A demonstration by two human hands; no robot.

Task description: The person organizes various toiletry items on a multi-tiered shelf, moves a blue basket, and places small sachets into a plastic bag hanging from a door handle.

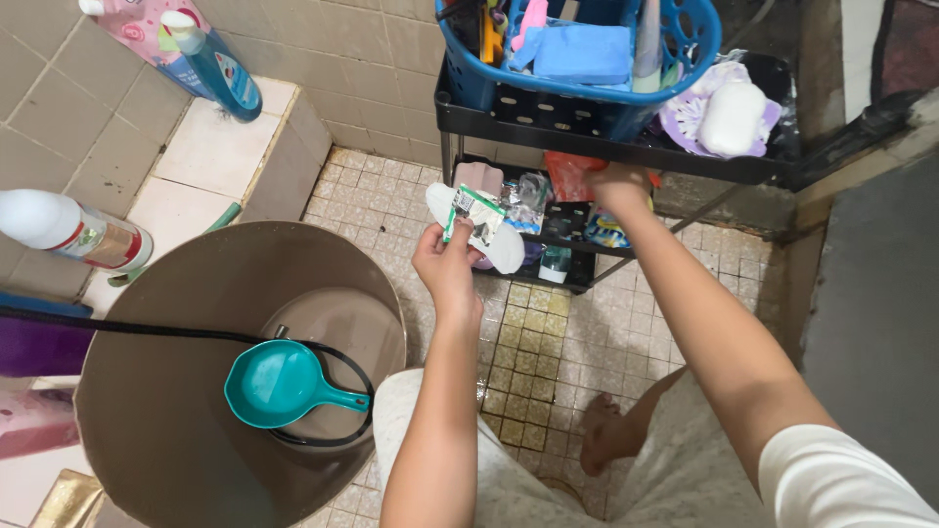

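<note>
Left hand (448, 262) pinches a flat white oval packet (486, 231) with a green and white printed label, held up in front of the black metal rack (626, 147), near its lower shelf. Right hand (618, 186) reaches into that lower shelf, fingers curled over crinkly sachets (606, 233) and a red plastic bag (572, 174); whether it grips anything, cannot tell. Rack is perforated sheet metal on thin legs, 2 tiers visible. Top tier holds a blue plastic basket (685, 49) with slotted sides, a blue sponge (582, 51) inside, and to the right a smooth white soap bar (729, 117) on a purple frilly holder. Near left stands a big round brown plastic bucket (147, 391), matte, with a teal plastic dipper (279, 383) and a black hose (176, 332) looped in it. Far left, on a glossy tiled ledge (210, 152), a blue bottle (210, 64) and a white bottle (68, 230) lying over. Floor (548, 352) is small square beige mosaic tile, wet-looking.
</note>
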